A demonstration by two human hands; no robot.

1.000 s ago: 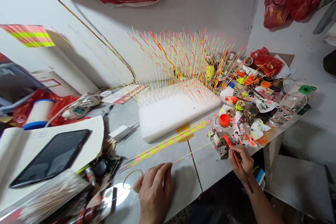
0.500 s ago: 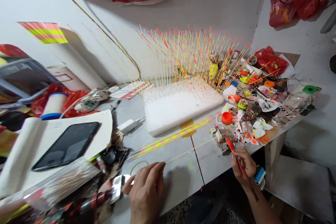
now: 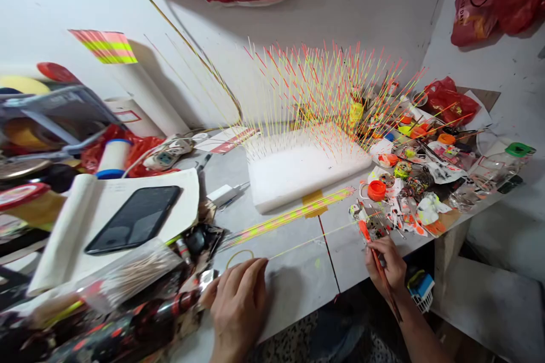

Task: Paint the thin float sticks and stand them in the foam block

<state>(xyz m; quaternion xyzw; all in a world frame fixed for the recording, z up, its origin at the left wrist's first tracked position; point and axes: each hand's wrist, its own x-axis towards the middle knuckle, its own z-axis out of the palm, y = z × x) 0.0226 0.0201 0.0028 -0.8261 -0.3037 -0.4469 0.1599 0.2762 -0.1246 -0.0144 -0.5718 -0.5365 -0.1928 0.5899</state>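
My left hand (image 3: pixel 239 300) pinches one end of a thin yellow stick (image 3: pixel 310 241) just above the grey table. The stick runs rightward to a small paint-spattered block (image 3: pixel 377 226). My right hand (image 3: pixel 386 265) grips a red-handled paintbrush (image 3: pixel 378 264); its orange tip is at the block, close to the stick's far end. Whether the bristles touch the stick, I cannot tell. Behind both hands lies a bundle of yellow-and-pink striped sticks (image 3: pixel 289 216). Beyond it, a white foam block (image 3: pixel 306 173) holds many thin coloured sticks standing upright.
Paint pots and stained scraps crowd the right side, among them an orange cap (image 3: pixel 376 190) and a clear bottle with a green cap (image 3: pixel 519 149). At left are a phone (image 3: pixel 134 218) on an open notebook (image 3: pixel 63 227), and a bag of cotton swabs (image 3: pixel 131 275).
The view has shifted left, so the scene sits further right. My right hand has brought the brush leftward, its tip now at the block. The left hand keeps its pinch on the stick.
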